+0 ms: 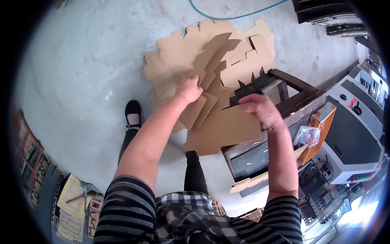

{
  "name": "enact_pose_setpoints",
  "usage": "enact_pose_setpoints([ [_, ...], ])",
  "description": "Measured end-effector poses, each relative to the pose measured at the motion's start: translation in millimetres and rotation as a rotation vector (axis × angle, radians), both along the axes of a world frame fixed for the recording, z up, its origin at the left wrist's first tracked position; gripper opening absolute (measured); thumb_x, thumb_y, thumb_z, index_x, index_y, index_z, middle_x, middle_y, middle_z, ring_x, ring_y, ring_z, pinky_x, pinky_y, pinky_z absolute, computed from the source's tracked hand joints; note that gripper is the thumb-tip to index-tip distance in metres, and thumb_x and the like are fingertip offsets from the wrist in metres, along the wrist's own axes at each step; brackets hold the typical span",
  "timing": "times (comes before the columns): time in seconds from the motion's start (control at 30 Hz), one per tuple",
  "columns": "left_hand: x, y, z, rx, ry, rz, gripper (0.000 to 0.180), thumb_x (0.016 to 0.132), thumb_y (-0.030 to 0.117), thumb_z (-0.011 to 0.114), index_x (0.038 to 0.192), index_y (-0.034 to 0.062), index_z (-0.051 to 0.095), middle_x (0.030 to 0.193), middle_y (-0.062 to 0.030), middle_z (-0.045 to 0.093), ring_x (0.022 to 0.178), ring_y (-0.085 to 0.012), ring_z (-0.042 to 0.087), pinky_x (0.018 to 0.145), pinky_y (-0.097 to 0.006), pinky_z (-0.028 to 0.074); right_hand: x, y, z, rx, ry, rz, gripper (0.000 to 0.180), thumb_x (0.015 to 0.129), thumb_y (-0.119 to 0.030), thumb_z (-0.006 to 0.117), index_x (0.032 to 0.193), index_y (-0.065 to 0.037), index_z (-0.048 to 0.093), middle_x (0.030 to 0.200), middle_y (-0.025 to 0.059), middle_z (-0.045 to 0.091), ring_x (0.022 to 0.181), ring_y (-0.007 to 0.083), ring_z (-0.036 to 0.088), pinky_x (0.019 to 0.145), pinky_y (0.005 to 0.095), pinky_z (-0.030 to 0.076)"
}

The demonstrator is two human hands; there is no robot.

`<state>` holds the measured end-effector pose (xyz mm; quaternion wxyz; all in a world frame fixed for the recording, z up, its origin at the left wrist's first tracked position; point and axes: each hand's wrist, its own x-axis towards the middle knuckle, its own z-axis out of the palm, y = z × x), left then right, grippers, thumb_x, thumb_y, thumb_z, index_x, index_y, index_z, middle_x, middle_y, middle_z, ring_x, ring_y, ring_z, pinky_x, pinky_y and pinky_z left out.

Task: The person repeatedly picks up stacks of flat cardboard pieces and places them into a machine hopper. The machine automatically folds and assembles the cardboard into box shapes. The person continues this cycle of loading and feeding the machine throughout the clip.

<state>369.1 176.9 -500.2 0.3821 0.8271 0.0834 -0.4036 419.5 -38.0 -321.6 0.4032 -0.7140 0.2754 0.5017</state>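
Observation:
Several brown die-cut cardboard sheets (209, 67) stand tilted in front of me, fanned slightly apart. My left hand (189, 89) is closed on the near edge of these sheets, its thumb side toward them. A flatter cardboard piece (227, 129) lies lower and to the right, spanning the space between my arms. At its upper right edge, my right hand (262, 110) is closed with bent fingers around the board; some fingertips are hidden or blurred. Beneath and beyond, a spread pile of flat cardboard blanks (178, 51) with notched edges covers part of the floor.
A dark wooden frame-like stand (298, 103) is close to my right hand. Beyond it are an orange box (321, 130) with a clear plastic bag (307, 136) and a grey machine (353, 126). A blue hose (239, 18) curves across the floor. Cutting boards (71, 207) stand at lower left.

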Motion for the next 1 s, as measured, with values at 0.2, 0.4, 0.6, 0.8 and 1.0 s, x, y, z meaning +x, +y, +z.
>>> enact_pose_setpoints([
  [0.2, -13.1, 14.7, -9.5, -0.082, -0.042, -0.018, 0.065, 0.079, 0.025, 0.056, 0.139, 0.0077, 0.039, 0.13, -0.0175, 0.053, 0.114, -0.0335, 0.054, 0.098, -0.039, 0.044, -116.7, 71.9, -2.5, -0.103, -0.699, 0.194, 0.031, 0.079, 0.001, 0.055, 0.11, 0.002, 0.058, 0.088, 0.0218, 0.065, 0.074, 0.03, 0.068, 0.068, 0.0338, 0.053],
  [0.4, -18.9, 34.4, -20.0, -0.257, -0.011, 0.138, 0.055, 0.082, 0.026, 0.059, 0.133, 0.0061, 0.048, 0.124, -0.0182, 0.058, 0.114, -0.0309, 0.055, 0.098, -0.037, 0.043, -157.3, 118.1, -62.0, -0.328, -0.631, 0.076, 0.036, 0.091, -0.013, 0.054, 0.123, 0.003, 0.05, 0.095, 0.0129, 0.067, 0.085, 0.0185, 0.067, 0.075, 0.0298, 0.053],
  [0.6, -22.5, 35.3, -24.7, -0.348, 0.065, 0.301, 0.045, 0.092, 0.027, 0.055, 0.127, 0.0003, 0.053, 0.118, -0.0156, 0.062, 0.106, -0.0202, 0.059, 0.094, -0.031, 0.045, -119.3, 137.1, -109.1, 0.059, -0.281, -0.823, 0.045, 0.09, -0.026, 0.06, 0.123, 0.004, 0.052, 0.103, 0.0097, 0.063, 0.097, 0.0139, 0.059, 0.076, 0.0266, 0.049],
  [0.8, -71.7, 33.0, -37.6, -0.492, 0.073, 0.507, 0.03, 0.097, 0.017, 0.049, 0.118, -0.0004, 0.061, 0.11, -0.01, 0.065, 0.098, -0.0157, 0.058, 0.087, -0.029, 0.047, -96.4, 143.7, -114.3, -0.024, -0.211, -0.373, 0.027, 0.079, -0.016, 0.066, 0.1, 0.002, 0.065, 0.091, 0.014, 0.068, 0.083, 0.0198, 0.065, 0.075, 0.0348, 0.05],
  [1.0, -71.9, 65.2, 36.3, -0.388, -0.008, 0.459, 0.034, 0.095, 0.014, 0.052, 0.125, -0.0008, 0.054, 0.118, -0.0106, 0.06, 0.104, -0.0168, 0.056, 0.092, -0.029, 0.043, -120.0, 130.3, -35.1, -0.112, -0.431, -0.149, 0.028, 0.081, -0.012, 0.061, 0.103, 0.004, 0.063, 0.091, 0.0279, 0.064, 0.091, 0.0426, 0.063, 0.078, 0.0423, 0.051],
])
